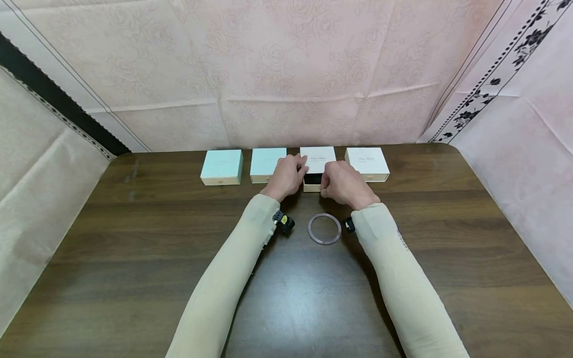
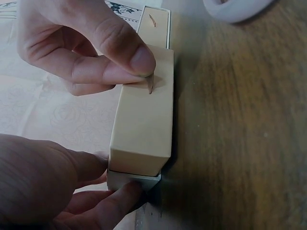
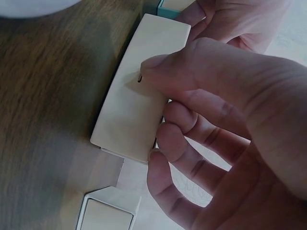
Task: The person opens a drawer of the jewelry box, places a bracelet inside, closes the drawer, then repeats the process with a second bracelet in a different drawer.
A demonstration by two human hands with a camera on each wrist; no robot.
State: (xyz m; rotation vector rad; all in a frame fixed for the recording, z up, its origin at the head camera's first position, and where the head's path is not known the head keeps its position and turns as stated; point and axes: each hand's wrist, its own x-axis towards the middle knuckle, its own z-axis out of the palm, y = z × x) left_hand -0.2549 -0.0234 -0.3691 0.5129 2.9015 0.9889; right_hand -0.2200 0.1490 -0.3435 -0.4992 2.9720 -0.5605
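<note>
A small white drawer box (image 1: 317, 154) stands third from the left in a row at the table's back edge, its cream drawer (image 2: 141, 122) pulled partway out at the front. Black lining (image 1: 313, 178) shows inside the drawer. With thumb and forefinger, my right hand (image 1: 346, 185) pinches the small ribbon tab (image 2: 151, 85) on the drawer front. My left hand (image 1: 286, 175) grips the box's outer sleeve (image 2: 117, 179) at its left end. On the table between my forearms lies a pale lilac bangle (image 1: 310, 228), apart from both hands.
Two mint-green boxes, one at the far left (image 1: 221, 163) and one (image 1: 265, 159) partly behind my left hand, share the row. Another white box (image 1: 368, 159) stands at its right end. Patterned pale cloth (image 1: 268, 74) rises behind the wooden table (image 1: 134, 278).
</note>
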